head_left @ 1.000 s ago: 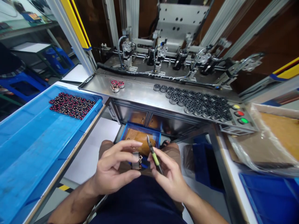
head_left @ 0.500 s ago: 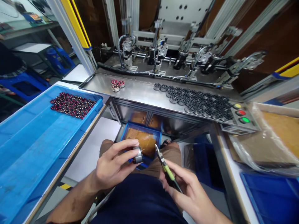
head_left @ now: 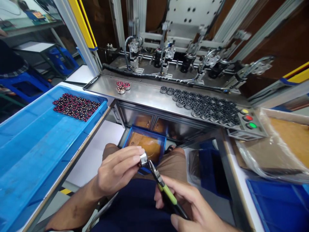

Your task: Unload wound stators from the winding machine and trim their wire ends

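Note:
Between the fingertips and thumb of my left hand (head_left: pixel 118 169) is a small round motor stator (head_left: pixel 144 159) with a silvery rim. A thin wire end appears to stick out from it toward the right. My right hand (head_left: pixel 185 201) is wrapped round cutting pliers (head_left: pixel 166 190) with green and black handles. The pliers' jaws point up and left, right beside the stator; whether they touch it I cannot tell. Both hands are above my lap, in front of the blue bin (head_left: pixel 165 141) on the floor.
Several red-and-copper wound stators (head_left: pixel 121 90) stand on the metal ledge (head_left: pixel 145 93), with many dark stators (head_left: pixel 205 104) to their right. A blue tray (head_left: pixel 31 154) at left holds more wound stators (head_left: pixel 76 107). A button box (head_left: pixel 249 120) and plastic-lined carton (head_left: pixel 285 141) are at right.
My right hand has brought the pliers left, up to the stator. My left hand has turned the stator slightly, and its rim now catches the light.

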A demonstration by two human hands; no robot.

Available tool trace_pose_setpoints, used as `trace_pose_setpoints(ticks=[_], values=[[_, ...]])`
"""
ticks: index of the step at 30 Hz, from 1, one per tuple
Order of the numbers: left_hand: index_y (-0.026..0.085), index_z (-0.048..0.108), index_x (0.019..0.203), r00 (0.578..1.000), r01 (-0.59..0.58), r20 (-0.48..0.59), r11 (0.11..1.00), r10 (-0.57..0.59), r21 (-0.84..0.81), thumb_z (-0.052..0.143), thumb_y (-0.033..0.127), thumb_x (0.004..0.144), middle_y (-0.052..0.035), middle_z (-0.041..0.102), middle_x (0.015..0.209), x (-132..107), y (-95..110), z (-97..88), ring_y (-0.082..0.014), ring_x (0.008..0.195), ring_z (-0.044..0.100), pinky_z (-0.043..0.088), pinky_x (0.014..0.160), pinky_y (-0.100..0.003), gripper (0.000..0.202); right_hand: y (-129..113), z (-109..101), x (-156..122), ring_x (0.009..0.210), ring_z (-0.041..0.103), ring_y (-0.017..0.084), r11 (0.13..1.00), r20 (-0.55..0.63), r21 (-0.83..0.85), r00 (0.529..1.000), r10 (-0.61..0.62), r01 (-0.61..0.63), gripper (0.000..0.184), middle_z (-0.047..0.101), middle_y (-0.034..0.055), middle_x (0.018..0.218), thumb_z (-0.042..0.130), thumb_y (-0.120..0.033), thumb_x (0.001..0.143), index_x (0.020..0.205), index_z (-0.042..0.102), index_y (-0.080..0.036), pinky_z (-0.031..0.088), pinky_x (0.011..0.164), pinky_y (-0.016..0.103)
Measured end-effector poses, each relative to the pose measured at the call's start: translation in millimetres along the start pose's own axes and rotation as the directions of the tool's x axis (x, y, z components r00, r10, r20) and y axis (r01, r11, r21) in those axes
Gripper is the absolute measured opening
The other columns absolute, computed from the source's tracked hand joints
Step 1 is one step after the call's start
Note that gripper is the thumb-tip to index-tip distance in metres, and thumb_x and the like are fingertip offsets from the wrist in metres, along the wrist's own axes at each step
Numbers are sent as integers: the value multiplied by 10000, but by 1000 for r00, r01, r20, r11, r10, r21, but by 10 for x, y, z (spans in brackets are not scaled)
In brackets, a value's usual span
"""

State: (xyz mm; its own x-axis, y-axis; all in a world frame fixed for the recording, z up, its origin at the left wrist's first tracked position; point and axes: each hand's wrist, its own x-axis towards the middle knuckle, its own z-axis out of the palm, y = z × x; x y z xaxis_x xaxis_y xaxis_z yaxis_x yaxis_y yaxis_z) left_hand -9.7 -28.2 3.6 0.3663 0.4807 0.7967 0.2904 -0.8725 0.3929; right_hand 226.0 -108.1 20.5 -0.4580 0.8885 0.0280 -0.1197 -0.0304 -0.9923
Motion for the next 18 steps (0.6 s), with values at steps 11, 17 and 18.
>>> trace_pose_setpoints(ticks=[11, 17, 18], values=[[153, 491, 1358, 1000, 2, -25, 990, -6, -142, 698, -148, 666, -161, 727, 1179, -32, -20, 3, -259, 1077, 708, 634, 905, -411, 783, -22, 26, 24, 919, 646, 189, 993, 28, 106, 998, 47, -50, 771, 646, 36, 1062, 521, 24, 797, 1423, 448, -420, 531, 855, 404], [169, 497, 1356, 998, 40, -46, 984, -49, -171, 680, -149, 673, -145, 725, 1188, -42, -23, -4, -254, 1074, 711, 627, 922, -415, 775, -14, 36, 41, 894, 643, 185, 994, 31, 83, 997, 67, -69, 816, 645, 30, 1023, 504, 46, 721, 1403, 487, -403, 528, 833, 377], [170, 497, 1356, 998, 41, -47, 984, -50, -173, 681, -147, 673, -145, 725, 1188, -44, -23, -4, -255, 1073, 710, 627, 923, -418, 775, -17, 40, 37, 898, 644, 186, 994, 24, 81, 997, 69, -70, 819, 645, 31, 1027, 503, 47, 719, 1404, 486, -401, 530, 838, 379]])
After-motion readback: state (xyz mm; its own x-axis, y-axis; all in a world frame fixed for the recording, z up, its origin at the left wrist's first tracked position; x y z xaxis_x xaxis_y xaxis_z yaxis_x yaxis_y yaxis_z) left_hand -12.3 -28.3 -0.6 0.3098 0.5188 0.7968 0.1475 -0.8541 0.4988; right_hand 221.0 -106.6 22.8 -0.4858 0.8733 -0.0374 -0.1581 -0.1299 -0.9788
